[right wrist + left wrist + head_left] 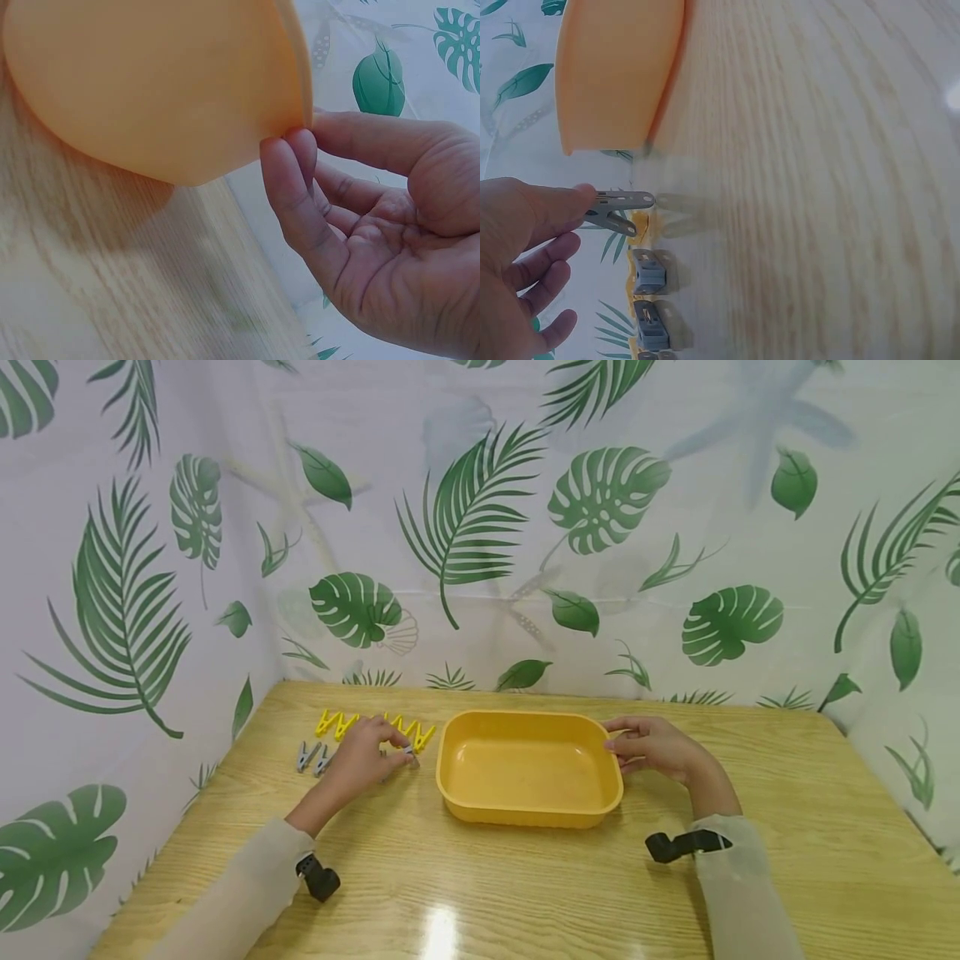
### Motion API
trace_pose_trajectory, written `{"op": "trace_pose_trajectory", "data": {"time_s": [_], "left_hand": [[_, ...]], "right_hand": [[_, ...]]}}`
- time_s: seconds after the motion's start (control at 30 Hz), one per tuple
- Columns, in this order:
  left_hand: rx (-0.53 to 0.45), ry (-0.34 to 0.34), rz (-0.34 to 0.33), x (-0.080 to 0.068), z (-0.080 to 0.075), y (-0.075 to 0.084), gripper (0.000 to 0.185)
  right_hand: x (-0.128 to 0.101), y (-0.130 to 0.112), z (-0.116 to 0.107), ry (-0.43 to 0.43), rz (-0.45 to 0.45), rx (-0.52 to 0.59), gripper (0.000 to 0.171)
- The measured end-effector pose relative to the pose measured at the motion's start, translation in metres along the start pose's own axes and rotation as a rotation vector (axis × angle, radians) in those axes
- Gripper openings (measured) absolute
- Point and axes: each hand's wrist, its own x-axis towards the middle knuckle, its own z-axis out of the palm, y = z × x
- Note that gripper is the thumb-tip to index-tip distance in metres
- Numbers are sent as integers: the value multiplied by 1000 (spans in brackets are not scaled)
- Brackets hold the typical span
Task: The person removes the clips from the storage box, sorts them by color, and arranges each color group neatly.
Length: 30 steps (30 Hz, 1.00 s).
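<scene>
While pinched, grey clothespin (619, 208) points toward tray (622, 67).

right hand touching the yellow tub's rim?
Touching. The right wrist view shows the right hand with fingertips against the rim of the yellow tub; no gap is visible.

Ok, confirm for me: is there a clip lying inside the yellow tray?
No, the yellow tray shows only its bare bottom in the head view; the clips lie on the table to its left.
</scene>
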Motion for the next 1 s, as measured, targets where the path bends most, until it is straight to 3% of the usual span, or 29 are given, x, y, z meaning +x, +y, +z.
{"op": "trace_pose_trajectory", "data": {"time_s": [0.47, 0.7, 1.0], "left_hand": [[193, 41, 76, -6, -6, -1, 21], [291, -12, 39, -8, -8, 1, 21], [349, -57, -12, -8, -3, -1, 27]], "right_hand": [[-2, -2, 1, 0, -7, -7, 59], [-1, -1, 1, 1, -1, -8, 59], [-1, -1, 2, 6, 0, -17, 60]]}}
